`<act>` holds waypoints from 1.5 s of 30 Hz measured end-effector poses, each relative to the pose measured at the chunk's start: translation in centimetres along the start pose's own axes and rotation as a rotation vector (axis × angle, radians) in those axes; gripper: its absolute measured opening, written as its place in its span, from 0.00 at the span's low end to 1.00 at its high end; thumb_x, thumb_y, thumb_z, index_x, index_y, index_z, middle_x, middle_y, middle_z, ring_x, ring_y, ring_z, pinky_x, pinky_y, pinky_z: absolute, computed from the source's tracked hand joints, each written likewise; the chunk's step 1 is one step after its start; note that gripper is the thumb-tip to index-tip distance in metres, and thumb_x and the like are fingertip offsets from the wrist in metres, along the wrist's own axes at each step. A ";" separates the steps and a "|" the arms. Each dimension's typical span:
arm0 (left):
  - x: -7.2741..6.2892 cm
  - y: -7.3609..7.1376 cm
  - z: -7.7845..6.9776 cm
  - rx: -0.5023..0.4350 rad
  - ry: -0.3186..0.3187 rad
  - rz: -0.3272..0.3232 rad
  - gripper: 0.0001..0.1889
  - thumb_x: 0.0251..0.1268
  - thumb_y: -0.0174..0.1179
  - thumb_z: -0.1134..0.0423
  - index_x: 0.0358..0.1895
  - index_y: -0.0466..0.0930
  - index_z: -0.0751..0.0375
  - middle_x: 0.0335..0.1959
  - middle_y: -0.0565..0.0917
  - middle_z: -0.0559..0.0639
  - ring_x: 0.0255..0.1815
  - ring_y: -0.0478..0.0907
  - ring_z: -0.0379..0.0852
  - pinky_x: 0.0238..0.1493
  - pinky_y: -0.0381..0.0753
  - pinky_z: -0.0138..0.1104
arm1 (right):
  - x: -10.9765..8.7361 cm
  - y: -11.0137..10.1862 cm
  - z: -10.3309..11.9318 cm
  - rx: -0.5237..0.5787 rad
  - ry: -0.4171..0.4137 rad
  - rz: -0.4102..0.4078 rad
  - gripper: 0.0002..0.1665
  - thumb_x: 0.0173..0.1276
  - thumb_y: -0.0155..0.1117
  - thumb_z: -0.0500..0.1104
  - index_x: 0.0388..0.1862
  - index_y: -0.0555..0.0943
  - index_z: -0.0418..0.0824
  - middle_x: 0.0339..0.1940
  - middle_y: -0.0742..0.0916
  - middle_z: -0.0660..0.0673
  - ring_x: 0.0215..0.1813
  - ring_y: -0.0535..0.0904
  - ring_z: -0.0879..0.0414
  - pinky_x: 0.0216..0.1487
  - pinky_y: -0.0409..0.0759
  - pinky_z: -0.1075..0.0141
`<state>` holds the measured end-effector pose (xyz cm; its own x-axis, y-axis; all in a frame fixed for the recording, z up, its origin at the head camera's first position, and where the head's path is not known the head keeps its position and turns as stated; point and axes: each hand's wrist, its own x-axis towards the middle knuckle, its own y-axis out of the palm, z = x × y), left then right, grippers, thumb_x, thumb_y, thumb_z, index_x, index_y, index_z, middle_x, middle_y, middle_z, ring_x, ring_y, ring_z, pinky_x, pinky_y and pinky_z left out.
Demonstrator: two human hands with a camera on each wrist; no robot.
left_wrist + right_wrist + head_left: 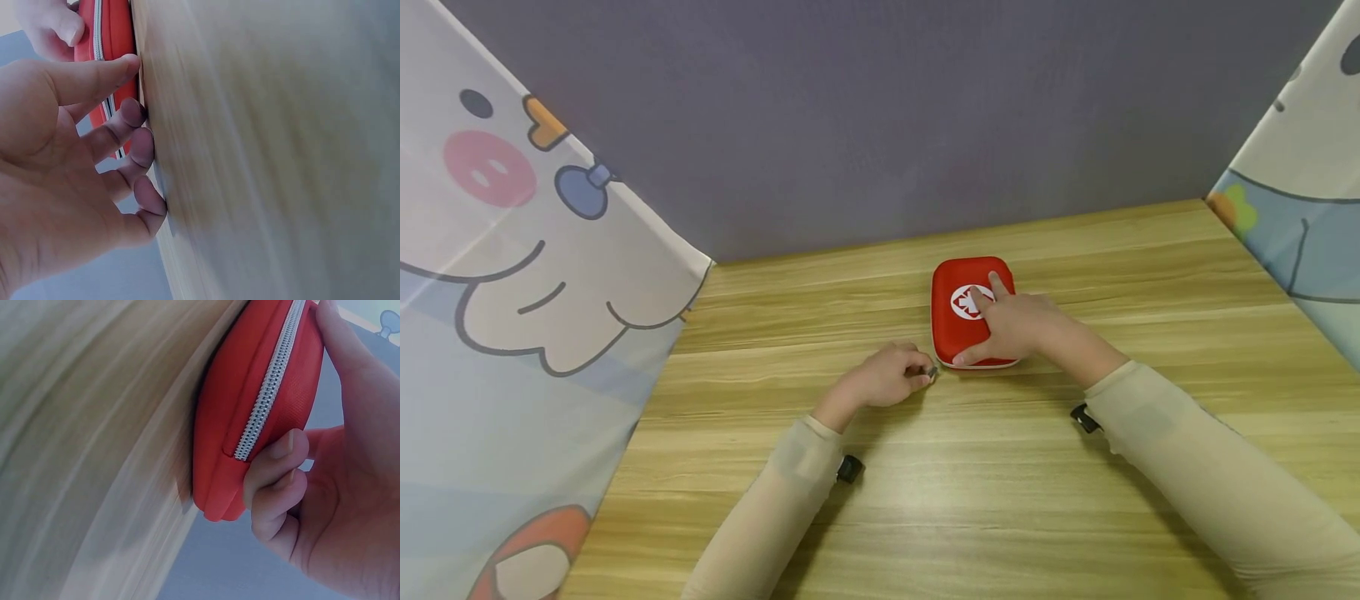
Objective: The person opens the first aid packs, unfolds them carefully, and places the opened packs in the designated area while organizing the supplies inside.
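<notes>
A red zippered first-aid case (953,329) with a white round emblem lies flat on the wooden table (880,525). Over its lid and right side, my right hand (1018,323) holds the case, index and middle fingers spread on top and thumb at the near edge. The right wrist view shows its other fingers curled against the side, beside the silver zipper (269,394). At the near left corner, my left hand (891,375) pinches a small grey zipper pull (933,372). Its remaining fingers bend down to the tabletop in the left wrist view, where the pull is hidden.
A grey panel (880,125) rises along the table's far edge. Cartoon-printed cloth hangs at the left (512,417) and another printed cloth (1322,225) at the right. Small black wrist devices show under both sleeves, one at the left wrist (850,469).
</notes>
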<state>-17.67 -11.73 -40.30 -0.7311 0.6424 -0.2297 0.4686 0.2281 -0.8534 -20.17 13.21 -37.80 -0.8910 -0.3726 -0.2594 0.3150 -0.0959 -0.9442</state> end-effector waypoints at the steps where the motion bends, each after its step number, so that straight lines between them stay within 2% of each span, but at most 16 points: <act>1: 0.0 0.1 0.0 0.003 0.005 0.004 0.07 0.80 0.59 0.63 0.38 0.82 0.54 0.37 0.78 0.47 0.39 0.71 0.42 0.55 0.72 0.39 | 0.0 0.0 0.0 -0.001 -0.001 0.000 0.79 0.55 0.62 0.88 0.89 0.53 0.39 0.87 0.52 0.21 0.63 0.83 0.24 0.53 0.86 0.37; 3: 0.0 0.1 -0.2 0.013 0.012 0.006 0.08 0.81 0.59 0.62 0.36 0.81 0.54 0.36 0.76 0.47 0.40 0.70 0.42 0.62 0.71 0.43 | 0.0 0.1 0.0 -0.004 -0.001 -0.001 0.79 0.55 0.62 0.89 0.89 0.53 0.38 0.86 0.52 0.21 0.61 0.84 0.25 0.51 0.86 0.38; 6: -0.1 0.2 -0.3 0.017 0.008 0.010 0.10 0.81 0.59 0.62 0.35 0.79 0.53 0.34 0.74 0.45 0.39 0.70 0.42 0.65 0.69 0.46 | 0.0 0.2 0.1 -0.005 0.006 -0.009 0.80 0.54 0.62 0.89 0.88 0.54 0.39 0.86 0.53 0.20 0.60 0.84 0.25 0.52 0.86 0.38; 11: -0.2 0.0 -0.3 0.018 0.005 0.017 0.09 0.81 0.59 0.62 0.35 0.80 0.54 0.33 0.72 0.45 0.38 0.69 0.42 0.60 0.67 0.43 | 0.0 0.5 0.7 0.013 0.043 -0.041 0.79 0.54 0.63 0.88 0.87 0.58 0.36 0.85 0.55 0.19 0.56 0.87 0.27 0.54 0.86 0.38; 18: -0.4 0.0 0.1 -0.014 0.017 0.001 0.09 0.80 0.59 0.63 0.35 0.79 0.54 0.32 0.73 0.45 0.36 0.69 0.41 0.55 0.66 0.40 | 0.0 0.8 2.1 0.017 0.125 -0.087 0.80 0.55 0.62 0.88 0.84 0.60 0.30 0.82 0.59 0.16 0.47 0.88 0.29 0.48 0.89 0.43; 25: -0.4 0.1 0.4 -0.001 0.052 -0.002 0.10 0.81 0.59 0.62 0.35 0.78 0.53 0.30 0.72 0.43 0.35 0.70 0.40 0.46 0.66 0.34 | 0.1 1.7 3.3 0.069 0.188 -0.127 0.82 0.59 0.55 0.90 0.85 0.53 0.24 0.82 0.55 0.13 0.53 0.88 0.28 0.46 0.91 0.42; 29: -0.3 0.2 0.4 -0.019 0.045 0.000 0.10 0.82 0.57 0.63 0.35 0.78 0.54 0.29 0.71 0.43 0.34 0.69 0.39 0.44 0.66 0.33 | 0.2 1.8 3.1 0.087 0.186 -0.115 0.79 0.64 0.56 0.86 0.84 0.53 0.22 0.81 0.54 0.11 0.43 0.91 0.32 0.40 0.91 0.47; 32: -0.1 0.3 0.4 -0.058 0.045 0.003 0.10 0.82 0.56 0.65 0.35 0.78 0.57 0.28 0.71 0.43 0.33 0.68 0.38 0.43 0.66 0.31 | 0.0 1.6 2.7 0.111 0.168 -0.079 0.73 0.70 0.56 0.81 0.83 0.51 0.20 0.81 0.52 0.10 0.40 0.91 0.33 0.39 0.91 0.50; 35: 0.0 0.3 0.7 -0.128 0.028 0.026 0.09 0.82 0.56 0.66 0.37 0.79 0.59 0.29 0.72 0.43 0.32 0.68 0.37 0.38 0.67 0.28 | -0.8 1.1 2.5 0.093 0.150 -0.038 0.69 0.74 0.55 0.77 0.84 0.51 0.21 0.81 0.52 0.10 0.50 0.89 0.27 0.43 0.90 0.48; 36: 0.1 0.2 0.8 -0.150 0.017 0.036 0.08 0.81 0.56 0.66 0.38 0.81 0.59 0.30 0.73 0.43 0.33 0.68 0.37 0.38 0.67 0.28 | -1.2 0.9 2.4 0.073 0.146 -0.031 0.68 0.74 0.54 0.77 0.84 0.52 0.22 0.80 0.53 0.10 0.55 0.86 0.24 0.46 0.90 0.46; 39: 0.1 -0.2 1.4 -0.216 -0.025 0.064 0.07 0.82 0.56 0.65 0.41 0.82 0.58 0.32 0.75 0.43 0.35 0.69 0.38 0.40 0.69 0.29 | -2.6 0.0 2.0 0.005 0.126 -0.025 0.62 0.75 0.56 0.76 0.84 0.59 0.28 0.79 0.62 0.12 0.58 0.83 0.21 0.50 0.88 0.41; 41: 0.3 -0.4 1.7 -0.255 -0.043 0.066 0.07 0.82 0.56 0.64 0.43 0.82 0.57 0.35 0.77 0.43 0.38 0.71 0.39 0.43 0.70 0.30 | -3.5 -0.4 1.4 -0.041 0.098 -0.038 0.56 0.74 0.59 0.74 0.81 0.67 0.32 0.73 0.71 0.14 0.55 0.83 0.22 0.52 0.87 0.38; 43: 0.4 -0.5 2.0 -0.295 -0.057 0.061 0.07 0.82 0.55 0.64 0.44 0.83 0.57 0.37 0.79 0.43 0.40 0.71 0.40 0.46 0.71 0.31 | -4.2 -0.8 0.6 -0.061 0.056 -0.071 0.47 0.72 0.65 0.70 0.72 0.79 0.34 0.62 0.78 0.18 0.48 0.85 0.30 0.49 0.87 0.38; 45: 0.5 -0.6 2.2 -0.334 -0.065 0.054 0.07 0.82 0.54 0.65 0.45 0.82 0.58 0.38 0.79 0.44 0.40 0.71 0.40 0.46 0.71 0.31 | -4.5 -1.0 -0.2 -0.064 -0.007 -0.121 0.37 0.69 0.71 0.66 0.57 0.87 0.35 0.58 0.81 0.24 0.49 0.84 0.34 0.50 0.86 0.39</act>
<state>-19.44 -13.16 -40.91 -0.7255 0.6149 -0.3091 0.6366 0.4287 -0.6411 -16.50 15.16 -35.71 -0.9186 -0.3687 -0.1419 0.1840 -0.0815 -0.9795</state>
